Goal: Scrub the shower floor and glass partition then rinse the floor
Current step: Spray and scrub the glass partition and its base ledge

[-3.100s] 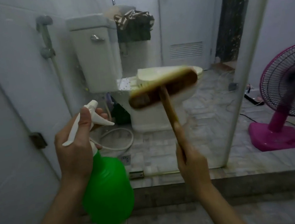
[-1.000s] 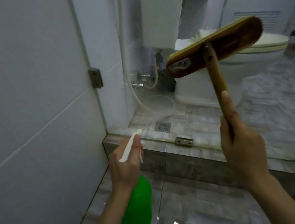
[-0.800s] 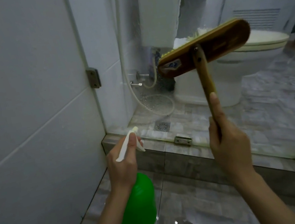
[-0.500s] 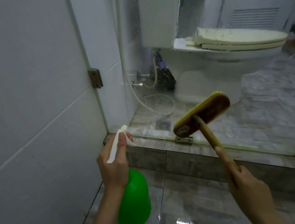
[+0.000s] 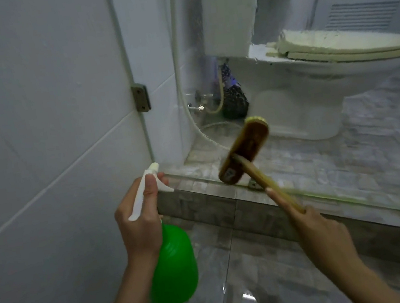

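My left hand [image 5: 141, 223] grips the white trigger head of a green spray bottle [image 5: 174, 268], its nozzle aimed at the bottom left corner of the glass partition [image 5: 210, 85]. My right hand [image 5: 321, 234] holds the wooden handle of a scrub brush [image 5: 244, 155]. The brush head is tilted steeply against the lower part of the glass, just above the grey stone curb [image 5: 201, 207]. Wet grey shower floor [image 5: 276, 282] with a light reflection lies under my arms.
A white tiled wall [image 5: 35, 123] closes the left side, with a metal hinge [image 5: 140, 97] where the glass meets it. Behind the glass stand a toilet [image 5: 312, 79], a white hose and a dark bag. A cable lies at the far right.
The brush came down from toilet height to the bottom of the glass and its head turned steeper. My left hand with the bottle stayed near the lower left corner.
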